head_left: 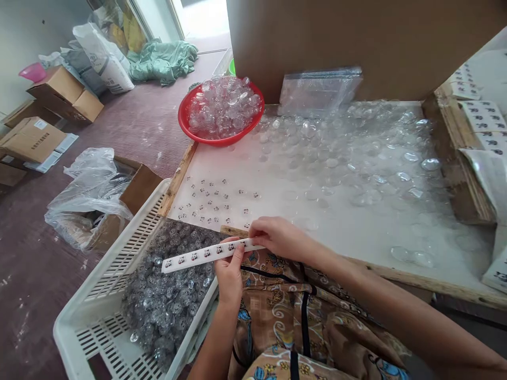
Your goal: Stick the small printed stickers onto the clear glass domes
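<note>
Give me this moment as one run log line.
left hand: holds printed strip | right hand: pinches strip's end | white crate: heaped small pieces | red basin: heaped clear pieces | worktable: scattered clear discs

A hand has open room low over the table (233, 164) between the red basin (222, 141) at the far left corner and the small panda prints (210, 202) nearer the front. Clear discs (311, 129) crowd the middle and back, a tall cardboard panel (336, 45) blocks the far side, and a raised wooden ledge (461, 169) bounds the right.
</note>
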{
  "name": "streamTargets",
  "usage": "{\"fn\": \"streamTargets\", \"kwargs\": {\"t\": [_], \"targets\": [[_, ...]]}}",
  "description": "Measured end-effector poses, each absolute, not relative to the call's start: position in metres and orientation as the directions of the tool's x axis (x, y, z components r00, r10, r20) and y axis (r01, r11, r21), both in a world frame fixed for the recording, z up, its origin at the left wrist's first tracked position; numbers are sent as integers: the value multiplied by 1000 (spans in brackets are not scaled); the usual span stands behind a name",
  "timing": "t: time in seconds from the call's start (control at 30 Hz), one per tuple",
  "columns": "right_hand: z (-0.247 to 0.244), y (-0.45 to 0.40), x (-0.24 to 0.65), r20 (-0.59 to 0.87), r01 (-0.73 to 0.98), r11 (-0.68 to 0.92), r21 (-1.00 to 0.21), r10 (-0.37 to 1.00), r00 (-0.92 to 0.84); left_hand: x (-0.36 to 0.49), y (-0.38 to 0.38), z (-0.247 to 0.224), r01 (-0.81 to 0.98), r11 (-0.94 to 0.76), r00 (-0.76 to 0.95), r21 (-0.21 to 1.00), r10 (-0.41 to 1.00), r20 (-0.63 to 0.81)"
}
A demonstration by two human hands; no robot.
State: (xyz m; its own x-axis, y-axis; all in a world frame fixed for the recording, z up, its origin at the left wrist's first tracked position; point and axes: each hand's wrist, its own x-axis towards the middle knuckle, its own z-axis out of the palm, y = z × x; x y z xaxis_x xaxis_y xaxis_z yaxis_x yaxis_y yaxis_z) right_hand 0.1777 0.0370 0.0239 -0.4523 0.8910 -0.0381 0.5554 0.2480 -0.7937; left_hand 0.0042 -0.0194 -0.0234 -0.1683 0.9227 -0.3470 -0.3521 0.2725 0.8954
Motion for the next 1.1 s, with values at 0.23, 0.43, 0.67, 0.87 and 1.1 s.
{"fn": "streamTargets", "kwargs": {"t": [0.23, 0.43, 0.67, 0.87, 1.1], "targets": [[27, 18, 178, 94, 533, 282, -797, 931, -352, 10, -19, -18, -376, 266, -182, 888, 918, -352], [19, 64, 247, 32, 550, -18, -835, 996, 82, 9, -19, -17, -383, 250, -208, 890, 915, -346], [-3, 92, 284, -191, 731, -218, -647, 974, 122, 11, -22, -22, -346, 297, -157, 890, 917, -367], [-8, 95, 273, -214, 801, -234, -551, 967, 136, 9, -22, -23, -346, 294, -156, 891, 918, -363], [-14, 102, 244, -98, 874, -106, -474, 993, 67, 12, -20, -23, -349, 307, -159, 885, 912, -379]]}}
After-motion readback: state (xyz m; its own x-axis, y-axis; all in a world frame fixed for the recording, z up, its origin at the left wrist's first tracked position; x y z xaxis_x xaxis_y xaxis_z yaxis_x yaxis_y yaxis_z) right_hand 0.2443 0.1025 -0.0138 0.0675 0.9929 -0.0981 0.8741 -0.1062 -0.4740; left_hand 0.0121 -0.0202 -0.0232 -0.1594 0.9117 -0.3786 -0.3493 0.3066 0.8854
